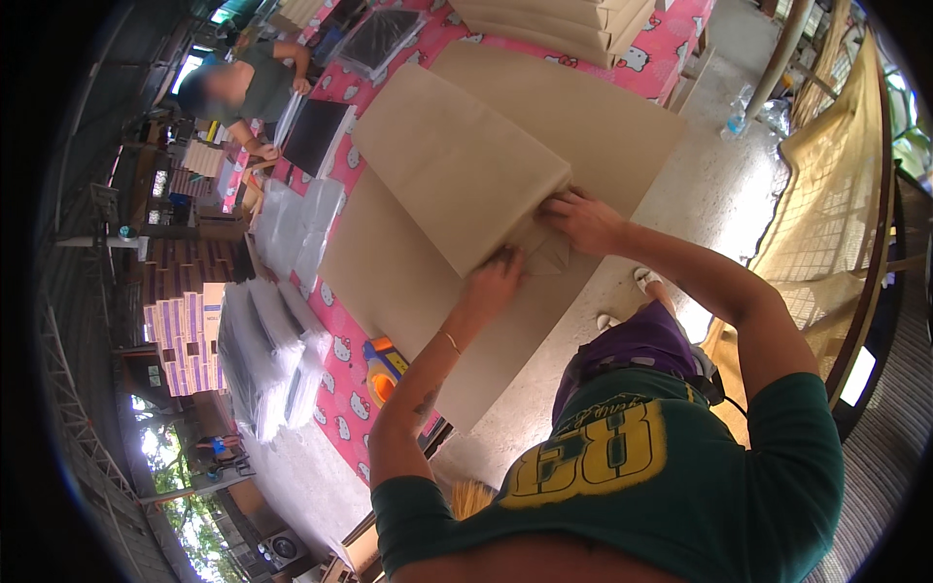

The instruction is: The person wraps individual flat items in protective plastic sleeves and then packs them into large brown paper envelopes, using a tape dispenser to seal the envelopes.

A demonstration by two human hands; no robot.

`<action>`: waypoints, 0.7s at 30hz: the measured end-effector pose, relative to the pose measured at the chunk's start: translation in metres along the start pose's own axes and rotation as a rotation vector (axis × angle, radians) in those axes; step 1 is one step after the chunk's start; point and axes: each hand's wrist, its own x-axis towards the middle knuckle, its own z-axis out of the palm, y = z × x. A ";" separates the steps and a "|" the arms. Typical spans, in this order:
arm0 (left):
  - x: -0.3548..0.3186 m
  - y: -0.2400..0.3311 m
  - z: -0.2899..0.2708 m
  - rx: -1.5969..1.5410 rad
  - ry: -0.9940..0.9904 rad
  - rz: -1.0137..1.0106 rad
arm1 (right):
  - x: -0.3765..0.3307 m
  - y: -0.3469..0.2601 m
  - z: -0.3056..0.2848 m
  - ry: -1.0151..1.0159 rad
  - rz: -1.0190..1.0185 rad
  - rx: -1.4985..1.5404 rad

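A flat rectangular package wrapped in brown kraft paper (457, 160) lies at an angle on a larger brown paper sheet (398, 296). Both my hands are at the package's near end, where the paper is creased into a pointed end flap (547, 255). The fingers of my left hand (494, 282) are curled at the flap's left side. On the other side, my right hand (583, 222) grips the folded paper by the package's corner. My fingertips are partly hidden by the folds. Left of my left forearm sits a blue, yellow and orange tape dispenser (385, 367).
Brown wrapped packages (559, 24) are stacked at the table's far end. Along the left are a black panel (316, 136), clear plastic sleeves (292, 228) and stacked plastic-wrapped panels (267, 355). Another person (258, 87) handles a panel at the far left. A yellow mesh screen (826, 185) hangs on the right.
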 end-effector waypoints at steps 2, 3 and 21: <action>-0.005 0.004 0.009 0.134 0.217 0.021 | 0.005 0.001 -0.007 -0.071 -0.003 0.000; -0.004 0.006 0.012 0.200 0.327 0.043 | 0.005 0.003 -0.008 -0.063 -0.001 0.000; 0.048 -0.012 -0.031 -0.310 0.440 -0.148 | 0.020 0.012 -0.024 0.367 -0.095 -0.309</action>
